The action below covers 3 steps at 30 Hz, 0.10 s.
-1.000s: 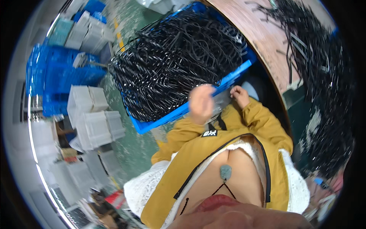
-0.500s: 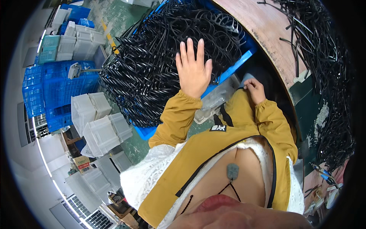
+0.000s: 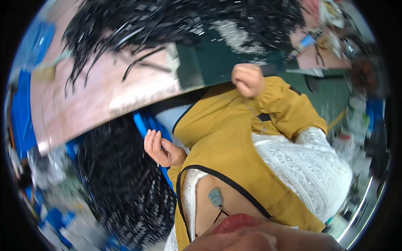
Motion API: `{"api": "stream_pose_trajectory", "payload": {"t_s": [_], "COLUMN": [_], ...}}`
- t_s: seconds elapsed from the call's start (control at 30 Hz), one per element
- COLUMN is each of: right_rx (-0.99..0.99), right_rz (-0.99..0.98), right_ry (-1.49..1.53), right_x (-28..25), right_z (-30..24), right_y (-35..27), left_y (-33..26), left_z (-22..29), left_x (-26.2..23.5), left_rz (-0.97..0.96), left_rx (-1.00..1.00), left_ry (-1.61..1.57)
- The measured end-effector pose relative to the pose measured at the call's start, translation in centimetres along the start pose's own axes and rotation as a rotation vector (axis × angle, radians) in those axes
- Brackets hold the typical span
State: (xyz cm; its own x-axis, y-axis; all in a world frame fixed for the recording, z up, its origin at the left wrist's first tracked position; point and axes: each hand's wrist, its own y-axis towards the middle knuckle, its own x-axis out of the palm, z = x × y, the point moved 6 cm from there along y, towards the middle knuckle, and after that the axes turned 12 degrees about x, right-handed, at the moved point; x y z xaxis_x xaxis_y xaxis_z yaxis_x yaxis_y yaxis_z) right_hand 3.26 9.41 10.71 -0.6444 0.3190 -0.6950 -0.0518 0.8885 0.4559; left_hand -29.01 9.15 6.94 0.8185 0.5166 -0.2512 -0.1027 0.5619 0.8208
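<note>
My left hand (image 3: 161, 149) is raised over the blue crate's edge, palm turned up, with its fingers a little bent and nothing in them. Beside it, the blue crate (image 3: 142, 122) holds a big heap of black strips (image 3: 125, 184), blurred by motion. My right hand (image 3: 248, 79) is curled into a loose fist by the table's front edge; no object shows in it. Across the table (image 3: 75, 104) ahead lies a wide pile of loose black strips (image 3: 167, 21), several hanging toward me. Small pale bits (image 3: 238, 37) are scattered over the table's dark green part.
A blue-handled tool (image 3: 305, 42) lies at the table's right end among small clutter. Blue containers (image 3: 23, 113) stand at the far left, near a clear plastic bag (image 3: 48, 167). Green floor (image 3: 335, 98) shows on the right.
My view has swung right, bringing the table in front of me. My left hand has come off the crate's black strips and turned palm up. My right hand has moved from my lap to the table edge.
</note>
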Motion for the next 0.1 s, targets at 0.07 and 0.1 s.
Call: {"api": "stream_pose_trajectory", "payload": {"t_s": [0.07,0.1], "right_rx": [-0.134,-0.072], "right_rz": [0.049,0.055], "right_ry": [0.011,-0.092], "right_x": [1.0,1.7], "right_z": [0.2,0.3], "right_y": [-0.1,-0.3], "left_y": [0.2,0.4], "left_z": [-0.9,-1.1], "left_x": [3.1,4.6], "left_rz": [-0.028,-0.06], "left_rx": [-0.076,-0.077], "left_ry": [-0.223,-0.279]}}
